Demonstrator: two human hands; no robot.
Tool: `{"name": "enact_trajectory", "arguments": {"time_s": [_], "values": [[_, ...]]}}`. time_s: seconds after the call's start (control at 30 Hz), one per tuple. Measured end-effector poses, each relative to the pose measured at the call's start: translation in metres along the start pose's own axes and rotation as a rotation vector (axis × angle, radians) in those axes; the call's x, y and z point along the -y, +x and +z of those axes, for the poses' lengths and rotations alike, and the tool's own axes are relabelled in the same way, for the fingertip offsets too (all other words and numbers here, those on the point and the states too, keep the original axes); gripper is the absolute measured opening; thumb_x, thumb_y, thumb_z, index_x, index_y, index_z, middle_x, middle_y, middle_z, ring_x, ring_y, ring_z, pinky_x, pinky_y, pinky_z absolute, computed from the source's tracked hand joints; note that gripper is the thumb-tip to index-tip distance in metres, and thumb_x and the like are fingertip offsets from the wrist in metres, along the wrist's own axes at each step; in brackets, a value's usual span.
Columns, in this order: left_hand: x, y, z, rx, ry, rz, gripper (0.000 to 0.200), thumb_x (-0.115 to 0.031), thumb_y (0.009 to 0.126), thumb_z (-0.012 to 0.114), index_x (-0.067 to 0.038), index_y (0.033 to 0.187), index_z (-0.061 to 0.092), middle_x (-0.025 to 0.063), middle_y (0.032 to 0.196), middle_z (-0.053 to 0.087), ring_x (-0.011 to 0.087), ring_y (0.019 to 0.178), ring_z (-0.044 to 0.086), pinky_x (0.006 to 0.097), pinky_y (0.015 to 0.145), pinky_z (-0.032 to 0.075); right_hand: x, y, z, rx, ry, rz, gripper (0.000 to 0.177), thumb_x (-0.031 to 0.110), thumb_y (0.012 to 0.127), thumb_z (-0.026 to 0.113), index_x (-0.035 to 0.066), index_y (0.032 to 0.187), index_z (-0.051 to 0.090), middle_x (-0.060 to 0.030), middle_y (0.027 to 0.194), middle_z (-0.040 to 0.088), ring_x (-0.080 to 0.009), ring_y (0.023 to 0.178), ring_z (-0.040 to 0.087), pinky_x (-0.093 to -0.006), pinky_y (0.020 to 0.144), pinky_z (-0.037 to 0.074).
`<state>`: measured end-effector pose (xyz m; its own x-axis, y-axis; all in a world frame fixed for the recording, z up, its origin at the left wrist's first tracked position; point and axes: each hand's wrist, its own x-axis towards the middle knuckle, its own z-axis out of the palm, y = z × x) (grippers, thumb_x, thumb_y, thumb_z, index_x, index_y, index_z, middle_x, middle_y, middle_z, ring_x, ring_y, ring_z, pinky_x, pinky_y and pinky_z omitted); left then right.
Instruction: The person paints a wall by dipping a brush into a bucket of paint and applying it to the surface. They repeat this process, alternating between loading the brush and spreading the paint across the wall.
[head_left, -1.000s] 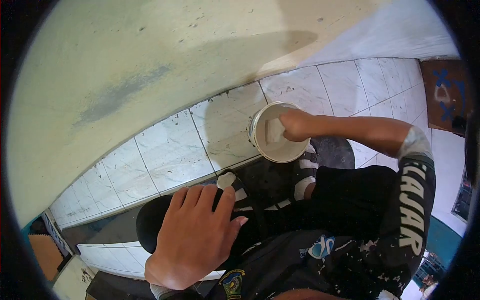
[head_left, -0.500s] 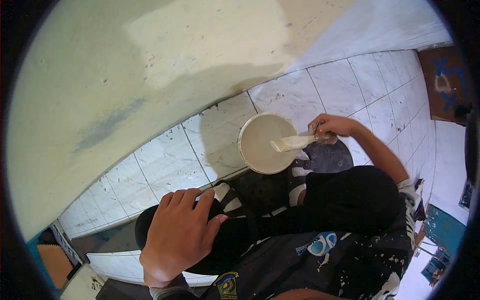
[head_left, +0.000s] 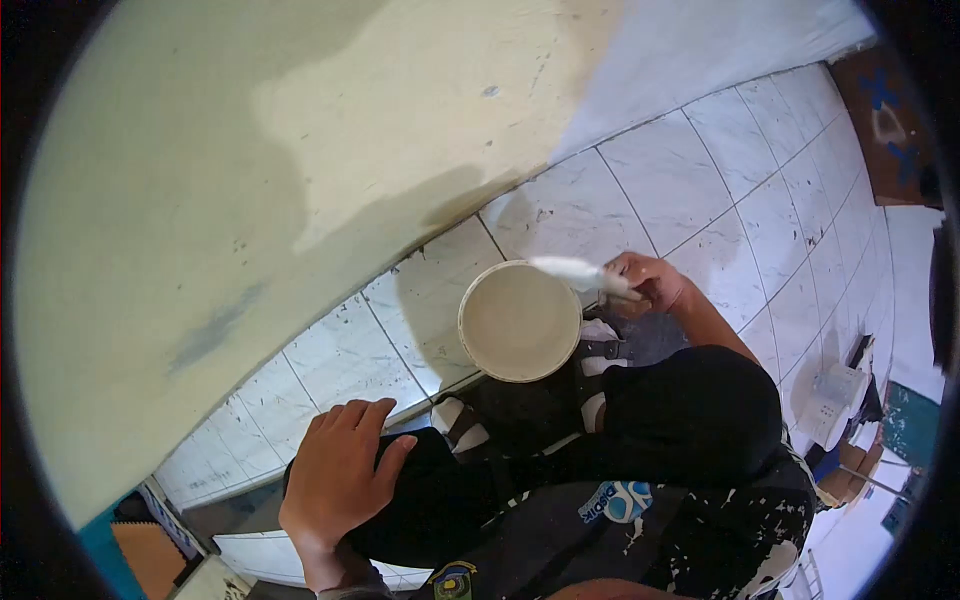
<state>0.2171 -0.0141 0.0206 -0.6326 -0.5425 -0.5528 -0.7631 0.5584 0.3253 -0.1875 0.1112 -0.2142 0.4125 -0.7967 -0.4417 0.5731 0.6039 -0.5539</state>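
Note:
My right hand (head_left: 645,285) grips the handle of a paintbrush (head_left: 570,270), its whitish bristles slightly blurred by motion. The brush tip points left, over the upper right rim of a round bucket (head_left: 463,340). Inside the bucket is a pale, cream-coloured surface, probably paint. My left hand (head_left: 340,475) rests palm down on my dark-clothed knee, with its thumb apart from the fingers, holding nothing.
A cream wall (head_left: 370,140), stained in places and whiter at right, rises beyond the tiled floor (head_left: 330,355). My sandalled feet flank the bucket's near side. A brown panel (head_left: 865,120) with blue marks stands far right, above a white container (head_left: 830,405).
The paintbrush has risen from over the bucket's middle to its upper rim. The view has shifted, and my left hand stays on the knee.

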Motion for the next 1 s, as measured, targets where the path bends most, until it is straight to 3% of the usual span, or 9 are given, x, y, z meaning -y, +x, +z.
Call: {"name": "enact_trajectory", "arguments": {"time_s": [0.07,0.2,0.27,0.33,0.43,0.53,1.0], "values": [[-0.001,0.003,-0.001,-0.016,0.003,0.021,0.040,-0.029,0.094,0.065,0.001,0.120,0.061,0.0177,0.103,0.065,0.0351,0.098,0.061,0.0435,0.089,0.046,0.011,0.000,-0.005,0.009,0.019,-0.086,0.034,0.029,0.078,0.066,-0.002,0.092,0.061,-0.0083,0.058,0.052,-0.0108,0.039,0.040,-0.0269,0.037,0.027],[0.000,0.008,-0.003,0.078,0.001,-0.082,0.038,-0.028,0.096,0.063,-0.003,0.124,0.060,0.0179,0.112,0.065,0.0366,0.106,0.060,0.0442,0.094,0.046,0.020,0.011,-0.033,-0.086,0.039,-0.277,0.030,0.026,0.084,0.067,0.001,0.100,0.058,-0.0062,0.065,0.054,-0.0102,0.048,0.044,-0.0254,0.041,0.030],[0.003,0.009,-0.002,0.079,0.002,-0.090,0.038,-0.028,0.096,0.063,-0.003,0.125,0.060,0.0178,0.113,0.066,0.0364,0.106,0.061,0.0443,0.095,0.046,0.014,0.020,-0.045,-0.330,-0.095,-0.351,0.018,0.018,0.091,0.064,0.004,0.099,0.056,-0.0037,0.073,0.055,-0.0083,0.051,0.041,-0.0258,0.043,0.029],[0.004,0.009,-0.002,0.066,-0.006,-0.094,0.038,-0.027,0.096,0.063,-0.003,0.124,0.060,0.0179,0.113,0.066,0.0364,0.106,0.061,0.0441,0.096,0.046,0.001,0.030,-0.059,-0.363,-0.116,-0.350,0.013,0.015,0.093,0.062,0.006,0.099,0.054,-0.0023,0.076,0.055,-0.0074,0.053,0.041,-0.0256,0.043,0.029],[0.001,0.009,-0.003,0.066,0.001,-0.126,0.038,-0.027,0.096,0.063,-0.003,0.124,0.061,0.0182,0.113,0.066,0.0365,0.108,0.061,0.0435,0.096,0.046,-0.027,0.054,-0.081,-0.656,-0.212,-0.208,0.017,0.021,0.096,0.060,0.006,0.100,0.052,-0.0041,0.078,0.057,-0.0082,0.055,0.044,-0.0255,0.042,0.031],[0.005,0.010,0.000,0.060,0.005,-0.126,0.038,-0.027,0.096,0.063,-0.002,0.124,0.061,0.0184,0.113,0.066,0.0366,0.108,0.061,0.0431,0.096,0.046,-0.044,0.081,-0.091,-0.766,-0.185,-0.212,0.018,0.021,0.096,0.059,0.005,0.102,0.052,-0.0057,0.080,0.059,-0.0093,0.054,0.046,-0.0258,0.042,0.033],[0.005,0.011,0.002,0.029,-0.005,-0.157,0.039,-0.029,0.096,0.062,0.000,0.121,0.062,0.0213,0.111,0.067,0.0385,0.104,0.063,0.0440,0.092,0.047,-0.038,0.126,-0.100,-0.844,-0.286,-0.182,0.019,0.018,0.092,0.059,0.000,0.097,0.054,-0.0093,0.078,0.061,-0.0121,0.053,0.050,-0.0283,0.040,0.036]]}}
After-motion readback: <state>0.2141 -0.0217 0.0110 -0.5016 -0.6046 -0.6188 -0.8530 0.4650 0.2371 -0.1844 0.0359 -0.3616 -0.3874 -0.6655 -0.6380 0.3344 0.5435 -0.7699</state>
